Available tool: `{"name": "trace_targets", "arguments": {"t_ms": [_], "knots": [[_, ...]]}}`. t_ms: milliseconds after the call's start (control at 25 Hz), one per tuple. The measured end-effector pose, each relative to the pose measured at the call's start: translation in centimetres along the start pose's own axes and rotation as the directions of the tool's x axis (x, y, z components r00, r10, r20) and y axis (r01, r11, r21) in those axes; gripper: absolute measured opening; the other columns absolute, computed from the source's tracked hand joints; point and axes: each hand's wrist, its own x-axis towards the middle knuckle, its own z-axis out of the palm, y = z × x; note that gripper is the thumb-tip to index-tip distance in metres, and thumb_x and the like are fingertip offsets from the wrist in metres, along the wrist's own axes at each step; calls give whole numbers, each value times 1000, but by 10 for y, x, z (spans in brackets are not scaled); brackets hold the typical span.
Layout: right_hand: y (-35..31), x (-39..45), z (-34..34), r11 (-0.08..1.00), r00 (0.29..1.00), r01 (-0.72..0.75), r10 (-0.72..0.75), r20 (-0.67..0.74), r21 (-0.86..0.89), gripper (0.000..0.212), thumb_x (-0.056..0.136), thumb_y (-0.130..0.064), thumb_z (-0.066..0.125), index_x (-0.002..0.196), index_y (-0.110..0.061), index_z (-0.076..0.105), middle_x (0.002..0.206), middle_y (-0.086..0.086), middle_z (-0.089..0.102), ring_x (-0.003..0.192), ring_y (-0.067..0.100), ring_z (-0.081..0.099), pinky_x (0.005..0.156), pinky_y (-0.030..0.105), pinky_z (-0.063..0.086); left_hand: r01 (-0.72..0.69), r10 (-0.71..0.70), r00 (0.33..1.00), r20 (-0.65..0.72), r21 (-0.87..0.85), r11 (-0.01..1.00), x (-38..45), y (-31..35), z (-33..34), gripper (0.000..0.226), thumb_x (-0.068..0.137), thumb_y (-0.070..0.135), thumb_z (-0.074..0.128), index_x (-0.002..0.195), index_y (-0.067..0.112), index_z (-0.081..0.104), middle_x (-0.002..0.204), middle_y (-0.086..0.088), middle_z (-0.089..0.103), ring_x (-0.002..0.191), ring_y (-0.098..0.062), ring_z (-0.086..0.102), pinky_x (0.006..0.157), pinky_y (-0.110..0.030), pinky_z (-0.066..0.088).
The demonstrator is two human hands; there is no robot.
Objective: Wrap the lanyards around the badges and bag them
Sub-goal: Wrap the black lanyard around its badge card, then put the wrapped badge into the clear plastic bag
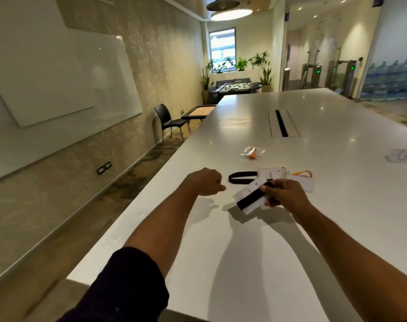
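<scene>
My right hand point(285, 194) grips a white badge point(246, 194) just above the table, with a black lanyard point(253, 199) wound across its face. To its left, my left hand point(206, 182) hovers with curled fingers and holds nothing I can see. Behind them a second white badge point(271, 173) lies flat with a loose black lanyard loop point(238, 178) trailing left. A third clear badge point(302, 184) with an orange lanyard point(301, 174) lies behind my right hand. Farther back sits a small clear bag point(253, 152) with something orange inside.
The long white table point(244, 252) has a black cable slot point(282, 123) in its middle and a white sheet with writing point(404, 156) at the right edge. A black chair point(168, 123) stands left of the table by the wall.
</scene>
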Motion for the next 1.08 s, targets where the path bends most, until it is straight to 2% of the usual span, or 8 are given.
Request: {"name": "trace_targets", "arguments": {"t_ms": [80, 160, 360, 520, 680, 840, 920, 1080], "knots": [[0, 0, 7, 1000, 1000, 10, -11, 16, 28, 19, 82, -18, 84, 96, -8, 76, 80, 15, 78, 56, 25, 70, 54, 28, 60, 101, -109, 993, 45, 152, 983, -17, -37, -1, 41, 93, 50, 62, 112, 14, 66, 121, -8, 65, 111, -28, 59, 90, -40, 51], [-1, 1, 13, 1000, 999, 17, -17, 47, 12, 15, 83, -18, 83, 95, -11, 77, 81, 16, 78, 58, 26, 71, 55, 28, 61, 214, -232, 971, 61, 212, 954, -38, -77, -1, 41, 88, 51, 69, 106, 15, 66, 112, -6, 67, 100, -26, 61, 88, -40, 53], [-1, 3, 26, 999, 996, 32, -28, 84, -43, 9, 83, -21, 83, 89, -22, 76, 79, 11, 79, 57, 23, 72, 55, 25, 62, 463, -490, 855, 169, 175, 869, -91, -148, -8, 55, 68, 65, 81, 81, 13, 70, 69, 0, 73, 71, -18, 73, 73, -33, 58], [4, 5, 37, 999, 993, 34, -30, 111, -32, 11, 83, -20, 82, 93, -17, 77, 81, 16, 78, 58, 22, 71, 55, 27, 63, 580, -574, 724, 383, 113, 806, -122, -165, -5, 62, 54, 61, 91, 81, 10, 69, 75, -5, 76, 75, -22, 76, 72, -35, 60], [12, 9, 41, 998, 989, 42, -33, 145, -56, 19, 82, -24, 83, 96, -13, 79, 81, 17, 77, 64, 27, 71, 64, 36, 65, 562, -555, 724, 410, 118, 819, -130, -159, 11, 71, 44, 58, 95, 85, 7, 69, 87, -7, 77, 81, -23, 76, 85, -42, 61], [15, 9, 42, 998, 989, 35, -26, 148, -60, 24, 78, -28, 85, 96, -14, 79, 82, 16, 78, 61, 22, 71, 58, 29, 63, 504, -556, 764, 327, 234, 831, -128, -148, 20, 55, 53, 52, 94, 75, 13, 62, 77, -1, 71, 76, -20, 72, 82, -37, 61], [16, 8, 40, 998, 989, 31, -22, 145, -58, 25, 77, -30, 85, 96, -14, 79, 82, 16, 78, 61, 23, 72, 57, 28, 62, 489, -556, 764, 328, 268, 830, -125, -142, 23, 55, 57, 47, 94, 85, 10, 66, 76, 0, 68, 75, -20, 71, 77, -34, 60], [14, 7, 37, 998, 990, 35, -27, 137, -53, 21, 79, -29, 85, 95, -16, 79, 82, 17, 78, 62, 25, 71, 59, 31, 64, 429, -550, 729, 407, 355, 831, -120, -131, 25, 62, 61, 44, 93, 105, 9, 68, 92, -3, 68, 89, -25, 70, 76, -33, 56]]}}
